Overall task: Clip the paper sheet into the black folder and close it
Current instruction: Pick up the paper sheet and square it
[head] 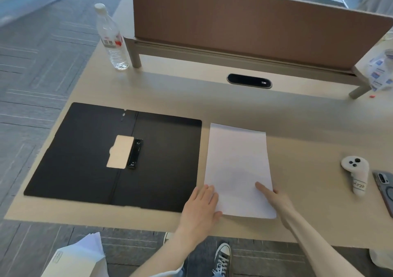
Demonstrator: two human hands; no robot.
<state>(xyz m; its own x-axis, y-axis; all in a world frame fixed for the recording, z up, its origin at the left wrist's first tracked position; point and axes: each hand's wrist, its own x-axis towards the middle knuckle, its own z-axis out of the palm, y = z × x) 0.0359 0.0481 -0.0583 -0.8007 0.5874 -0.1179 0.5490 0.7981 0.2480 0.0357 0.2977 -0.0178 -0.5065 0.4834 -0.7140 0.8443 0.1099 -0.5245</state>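
Note:
The black folder (pixel 89 149) lies open and flat on the left half of the desk, its metal clip (pixel 125 154) raised at the spine. A white paper sheet (pixel 238 166) rests on the desk just to the folder's right. My left hand (pixel 201 206) lies flat, fingers apart, on the sheet's near left corner and the folder's edge. My right hand (pixel 274 198) presses its fingers on the sheet's near right edge. Neither hand grips anything.
A plastic water bottle (pixel 111 38) stands at the back left beside a brown divider panel (pixel 244 19). A white controller (pixel 355 170) and a phone (pixel 385 189) lie at the right. A cable port (pixel 248 81) sits in the desk (pixel 308 132). A paper stack (pixel 76 257) lies below the desk's near edge.

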